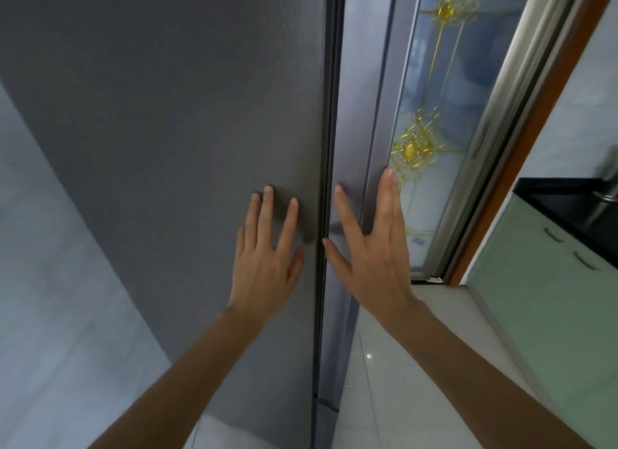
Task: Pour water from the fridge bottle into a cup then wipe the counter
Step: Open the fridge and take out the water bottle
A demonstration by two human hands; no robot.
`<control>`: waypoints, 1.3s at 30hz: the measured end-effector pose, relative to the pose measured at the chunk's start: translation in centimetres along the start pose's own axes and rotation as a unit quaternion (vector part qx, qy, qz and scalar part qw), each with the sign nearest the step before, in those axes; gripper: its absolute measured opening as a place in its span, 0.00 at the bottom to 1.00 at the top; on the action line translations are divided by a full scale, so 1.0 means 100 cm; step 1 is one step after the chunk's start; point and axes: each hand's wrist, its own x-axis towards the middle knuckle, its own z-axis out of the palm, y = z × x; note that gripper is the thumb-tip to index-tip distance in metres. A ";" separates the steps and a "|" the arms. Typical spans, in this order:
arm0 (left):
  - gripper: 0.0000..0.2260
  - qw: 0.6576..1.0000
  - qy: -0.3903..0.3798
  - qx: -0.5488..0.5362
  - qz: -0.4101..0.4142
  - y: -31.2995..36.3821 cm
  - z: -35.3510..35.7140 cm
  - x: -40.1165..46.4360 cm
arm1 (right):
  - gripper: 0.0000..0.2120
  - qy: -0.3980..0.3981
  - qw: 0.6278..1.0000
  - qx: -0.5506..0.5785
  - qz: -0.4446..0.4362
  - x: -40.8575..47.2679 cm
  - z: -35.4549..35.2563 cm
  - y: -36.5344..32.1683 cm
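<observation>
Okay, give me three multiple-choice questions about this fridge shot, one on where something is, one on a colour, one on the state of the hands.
1. Where is the left hand?
A. flat on the fridge door
B. on the green cabinet
C. on the floor

2. What colour is the ornament on the glass door?
A. red
B. gold
C. black

3. How is the right hand?
A. fist closed
B. holding a bottle
C. open, fingers spread

Answers: 1 A, its fingers lie on the grey panel; 2 B, the pattern shines yellow-gold; 3 C, fingers splayed, nothing held.
</observation>
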 end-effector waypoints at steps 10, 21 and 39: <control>0.29 0.997 0.074 -0.028 -0.006 -0.001 0.030 0.000 | 0.27 0.028 0.998 -0.029 0.050 -0.002 0.016 -0.011; 0.30 0.997 0.066 -0.029 -0.021 0.000 0.032 0.000 | 0.32 0.049 0.996 -0.056 0.058 -0.003 0.022 -0.015; 0.30 0.999 0.048 0.020 0.003 -0.007 0.026 -0.002 | 0.31 -0.012 0.990 -0.063 0.123 -0.052 -0.055 0.073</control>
